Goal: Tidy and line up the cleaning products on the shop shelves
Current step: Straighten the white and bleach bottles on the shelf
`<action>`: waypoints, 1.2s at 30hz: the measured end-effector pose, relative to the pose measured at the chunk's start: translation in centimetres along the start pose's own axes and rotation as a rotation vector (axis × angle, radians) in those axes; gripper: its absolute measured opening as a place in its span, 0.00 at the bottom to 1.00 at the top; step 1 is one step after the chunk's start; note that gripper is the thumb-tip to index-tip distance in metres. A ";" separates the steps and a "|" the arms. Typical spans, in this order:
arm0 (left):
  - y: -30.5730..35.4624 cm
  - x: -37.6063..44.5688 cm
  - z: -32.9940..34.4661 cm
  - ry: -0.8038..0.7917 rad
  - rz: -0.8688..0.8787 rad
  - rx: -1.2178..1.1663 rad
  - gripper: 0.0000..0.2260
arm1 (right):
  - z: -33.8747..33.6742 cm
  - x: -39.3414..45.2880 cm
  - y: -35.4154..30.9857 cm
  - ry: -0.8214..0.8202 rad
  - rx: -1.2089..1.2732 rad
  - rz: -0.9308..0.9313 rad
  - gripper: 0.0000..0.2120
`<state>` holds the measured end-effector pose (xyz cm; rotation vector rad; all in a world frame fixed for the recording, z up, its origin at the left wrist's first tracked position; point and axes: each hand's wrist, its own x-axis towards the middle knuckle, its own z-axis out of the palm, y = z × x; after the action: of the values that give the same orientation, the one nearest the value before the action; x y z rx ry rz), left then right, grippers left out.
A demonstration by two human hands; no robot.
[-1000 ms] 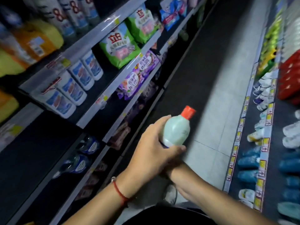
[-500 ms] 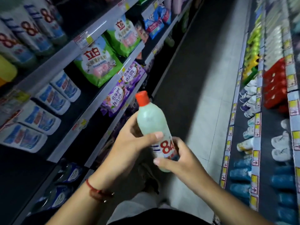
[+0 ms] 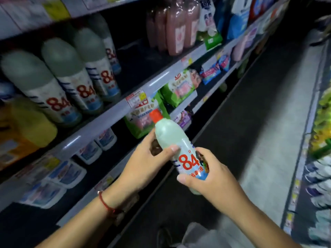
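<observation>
Both hands grip one pale green "84" bottle out in the aisle, in front of the shelves.

The left hand (image 3: pixel 143 169) curls round the upper body of the bottle (image 3: pixel 179 149), thumb across its front; the right hand (image 3: pixel 215 176) wraps the labelled lower end. The bottle tilts, its orange cap (image 3: pixel 155 115) pointing up toward the shelf edge (image 3: pixel 107 119). A red cord (image 3: pixel 105 204) circles the left wrist. On the shelf above stand more 84 bottles (image 3: pixel 71 77) in a row; green detergent bags (image 3: pixel 179 86) sit on the shelf below.
</observation>
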<state>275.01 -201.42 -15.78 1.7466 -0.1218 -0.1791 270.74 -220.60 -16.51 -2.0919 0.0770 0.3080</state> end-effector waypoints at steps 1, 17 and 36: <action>0.4 0.8 -0.4 0.034 0.027 0.055 0.23 | 0.0 1.3 -0.4 -0.038 0.048 -0.004 0.27; -1.0 5.1 -4.6 0.615 -0.081 1.351 0.31 | -0.8 22.1 -12.2 -0.365 0.703 -0.062 0.17; -3.6 7.0 -2.3 0.694 -0.375 1.332 0.35 | 3.8 28.7 -15.1 -0.361 0.192 -0.572 0.35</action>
<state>282.23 -199.82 -19.29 3.0298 0.7666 0.3382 300.41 -207.55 -12.93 -1.7492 -0.6680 0.3057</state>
